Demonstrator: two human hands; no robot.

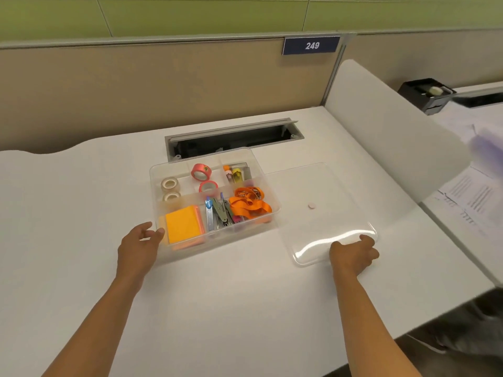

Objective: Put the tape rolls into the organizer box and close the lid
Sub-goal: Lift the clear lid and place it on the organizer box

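- Evidently, the four tape rolls are already lodged in the far left compartments of the organizer box (268, 212): two beige tape rolls (170, 183) at the far left and two red tape rolls (201, 171) just to their right.
- What is left, it is judged, is the lid (326, 202), which is laid flat on the desk (231, 295) just to the right of the box, its long axis running near to far.
- The right hand (353, 253) is set on the lid's near edge, fingers (366, 238) curled over the rim; whether the rim is actually gripped cannot be told.
- The left hand (141, 240) is placed against the box's near left corner, fingers loosely apart and nothing held in them.
- The lid is nearer the right hand, so a carry leftward over the box is called for, with the box steadied from the left.
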